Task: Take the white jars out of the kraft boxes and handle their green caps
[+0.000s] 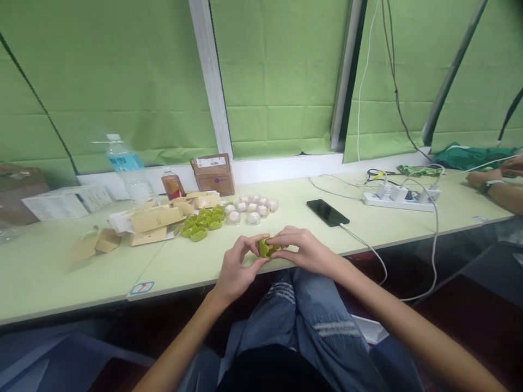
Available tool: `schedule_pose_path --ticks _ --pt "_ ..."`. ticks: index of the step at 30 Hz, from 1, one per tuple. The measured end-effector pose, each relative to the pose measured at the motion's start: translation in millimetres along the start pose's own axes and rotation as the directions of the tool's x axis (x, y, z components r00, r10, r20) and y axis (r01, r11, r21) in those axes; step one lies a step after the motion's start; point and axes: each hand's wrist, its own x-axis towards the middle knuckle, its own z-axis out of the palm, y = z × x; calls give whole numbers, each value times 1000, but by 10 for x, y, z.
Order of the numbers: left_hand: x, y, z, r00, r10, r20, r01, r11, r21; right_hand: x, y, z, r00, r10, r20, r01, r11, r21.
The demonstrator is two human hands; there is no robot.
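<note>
Between my two hands, over the table's front edge, is a small olive-green cup-like piece (265,248) with a scalloped rim. My left hand (241,267) pinches its left side between thumb and fingers. My right hand (300,247) grips it from the right, fingertips at its opening; whether anything sits inside is hidden. Similar green pieces (200,222) lie grouped on the table beyond my left hand. Just right of them stand several small clear containers (253,218) with pale pinkish-white contents.
Flattened cardboard pieces (157,218) lie at left, near a water bottle (126,169), a red-labelled drink bottle (172,185) and a brown box (213,175). A charging phone (328,212) and a power strip (398,202) with cables are at right. Another person's arm (502,188) rests far right.
</note>
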Motion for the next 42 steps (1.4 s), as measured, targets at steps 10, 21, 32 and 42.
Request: schedule_pose_path --ticks 10,21,32,42 --pt "-3 41 -12 999 -41 1 41 990 -132 8 -89 63 992 -121 -45 113 983 -146" --pt "5 35 -2 999 -34 -8 32 987 -159 1 -92 135 993 -116 -2 112 962 -247" --pt "37 72 3 992 -63 -108 40 978 -204 20 -13 -34 911 323 -256 -259 932 252" --pt "29 109 -44 995 -89 40 93 989 -115 -23 -22 367 944 301 -138 -220 882 417"
